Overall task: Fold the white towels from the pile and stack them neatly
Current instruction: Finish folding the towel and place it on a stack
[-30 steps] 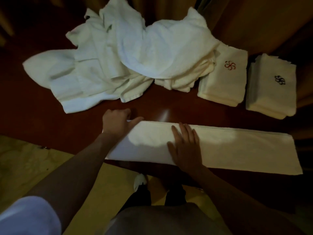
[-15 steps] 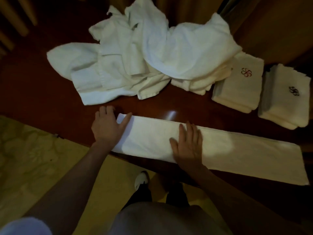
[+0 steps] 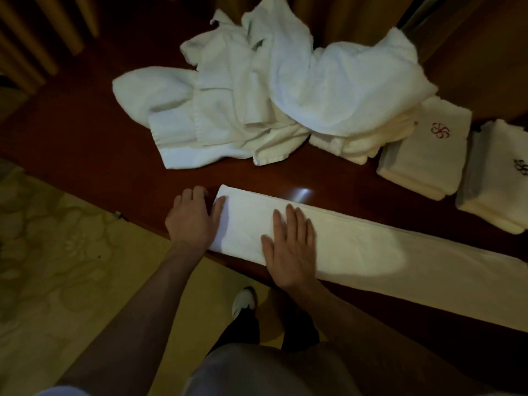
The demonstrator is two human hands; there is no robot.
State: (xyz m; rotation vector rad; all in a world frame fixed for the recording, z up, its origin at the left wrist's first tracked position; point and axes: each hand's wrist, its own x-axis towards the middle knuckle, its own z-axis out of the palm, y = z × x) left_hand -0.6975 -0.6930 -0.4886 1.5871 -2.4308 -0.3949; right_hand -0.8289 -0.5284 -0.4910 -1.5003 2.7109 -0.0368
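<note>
A white towel (image 3: 371, 250), folded into a long narrow strip, lies along the near edge of the dark red wooden table (image 3: 85, 155) and runs off to the right. My left hand (image 3: 194, 218) rests at its left end, thumb on the cloth, fingers on the wood. My right hand (image 3: 291, 247) lies flat on the strip, fingers spread. A loose pile of white towels (image 3: 274, 98) sits at the back. Two stacks of folded towels stand on the right: one with a red emblem (image 3: 423, 155), one with a dark emblem (image 3: 497, 181).
The table's near edge runs diagonally from left to lower right. Below it is patterned yellow carpet (image 3: 57, 267), my legs and a white shoe (image 3: 243, 301). Wooden panelling and curtain folds rise behind the pile.
My view has shifted left, so everything sits further right in frame. My left hand has opened out, its fingers now on the wood beside the towel's end. My right hand stays flat on the strip.
</note>
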